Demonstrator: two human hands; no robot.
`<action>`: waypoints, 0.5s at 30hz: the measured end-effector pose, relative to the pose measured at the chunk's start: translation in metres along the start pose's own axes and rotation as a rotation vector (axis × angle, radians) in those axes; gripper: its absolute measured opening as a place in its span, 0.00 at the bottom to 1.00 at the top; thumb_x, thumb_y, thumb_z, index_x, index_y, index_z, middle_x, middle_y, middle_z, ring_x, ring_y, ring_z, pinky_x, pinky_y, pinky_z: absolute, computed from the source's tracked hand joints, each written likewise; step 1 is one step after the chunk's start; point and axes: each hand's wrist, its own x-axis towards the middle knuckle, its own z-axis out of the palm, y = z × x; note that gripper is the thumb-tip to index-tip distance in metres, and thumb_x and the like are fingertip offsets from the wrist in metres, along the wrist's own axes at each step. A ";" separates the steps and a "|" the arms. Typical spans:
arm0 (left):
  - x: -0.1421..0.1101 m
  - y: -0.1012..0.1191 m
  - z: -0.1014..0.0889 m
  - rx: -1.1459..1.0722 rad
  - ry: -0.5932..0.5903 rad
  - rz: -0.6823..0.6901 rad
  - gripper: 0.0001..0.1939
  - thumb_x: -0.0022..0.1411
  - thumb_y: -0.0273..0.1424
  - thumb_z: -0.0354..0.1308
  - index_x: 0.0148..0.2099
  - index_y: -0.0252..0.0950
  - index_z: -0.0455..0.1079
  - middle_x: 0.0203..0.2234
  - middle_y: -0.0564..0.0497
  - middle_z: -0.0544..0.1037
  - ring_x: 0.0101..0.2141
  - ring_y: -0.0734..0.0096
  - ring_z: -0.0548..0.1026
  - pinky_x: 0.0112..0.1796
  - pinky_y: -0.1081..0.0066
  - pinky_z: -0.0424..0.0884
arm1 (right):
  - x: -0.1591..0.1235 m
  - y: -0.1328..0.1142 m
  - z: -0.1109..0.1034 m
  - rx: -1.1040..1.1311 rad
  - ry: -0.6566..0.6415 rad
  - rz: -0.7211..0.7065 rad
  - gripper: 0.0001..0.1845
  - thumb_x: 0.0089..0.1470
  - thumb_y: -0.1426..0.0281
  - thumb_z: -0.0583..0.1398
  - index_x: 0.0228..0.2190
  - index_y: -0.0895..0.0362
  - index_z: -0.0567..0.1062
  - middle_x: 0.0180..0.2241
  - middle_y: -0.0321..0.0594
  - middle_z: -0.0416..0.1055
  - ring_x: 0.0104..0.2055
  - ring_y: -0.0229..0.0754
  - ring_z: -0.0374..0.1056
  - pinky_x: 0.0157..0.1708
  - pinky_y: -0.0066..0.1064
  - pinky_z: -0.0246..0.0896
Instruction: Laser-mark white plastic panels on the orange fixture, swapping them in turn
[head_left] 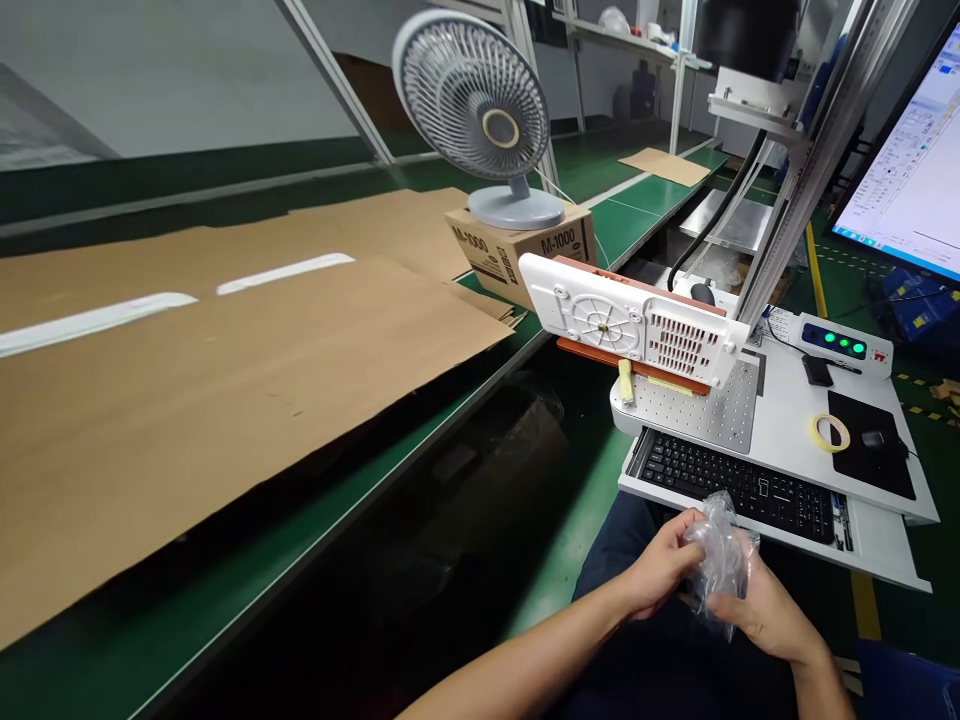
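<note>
A crumpled clear plastic bag is held between my two hands, low in front of the keyboard drawer. My left hand pinches its left side with bent fingers. On the other side my right hand grips it, thumb lying across the plastic. Whether anything is inside the bag, I cannot tell. Just beyond my hands is a black keyboard in its pull-out tray. Above it a white slotted plastic panel stands on edge at the perforated metal plate, with orange-brown pieces against it.
A grey fan stands on a cardboard box beside the green conveyor. Large cardboard sheets cover the left side. Yellow tape, a mouse and a lit button box sit at right, below a monitor.
</note>
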 end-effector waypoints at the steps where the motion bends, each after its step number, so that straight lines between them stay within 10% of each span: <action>1: 0.001 0.000 0.000 0.019 -0.022 -0.005 0.15 0.52 0.29 0.70 0.42 0.35 0.72 0.34 0.53 0.74 0.35 0.70 0.68 0.39 0.70 0.63 | 0.003 0.002 0.006 -0.012 0.046 0.018 0.51 0.60 0.46 0.74 0.73 0.49 0.63 0.69 0.50 0.69 0.70 0.60 0.68 0.73 0.54 0.60; 6: 0.001 0.003 -0.002 0.076 -0.131 0.003 0.21 0.55 0.29 0.73 0.52 0.38 0.79 0.44 0.49 0.80 0.46 0.63 0.76 0.51 0.65 0.69 | 0.014 0.028 0.013 -0.058 0.375 0.061 0.30 0.63 0.53 0.69 0.60 0.53 0.75 0.56 0.48 0.80 0.58 0.60 0.77 0.63 0.51 0.70; 10: 0.004 0.015 -0.003 0.006 -0.154 0.016 0.31 0.58 0.36 0.80 0.62 0.47 0.76 0.64 0.44 0.75 0.67 0.46 0.70 0.57 0.55 0.75 | 0.015 0.046 -0.013 -0.031 0.719 0.066 0.33 0.57 0.51 0.69 0.57 0.56 0.78 0.52 0.49 0.82 0.53 0.62 0.78 0.59 0.53 0.71; 15: 0.010 0.027 -0.008 0.172 -0.041 0.013 0.29 0.59 0.49 0.79 0.54 0.39 0.79 0.57 0.39 0.77 0.63 0.41 0.75 0.48 0.57 0.81 | 0.008 0.035 -0.036 0.063 0.991 -0.139 0.36 0.57 0.50 0.71 0.61 0.55 0.79 0.57 0.49 0.80 0.60 0.60 0.76 0.65 0.52 0.68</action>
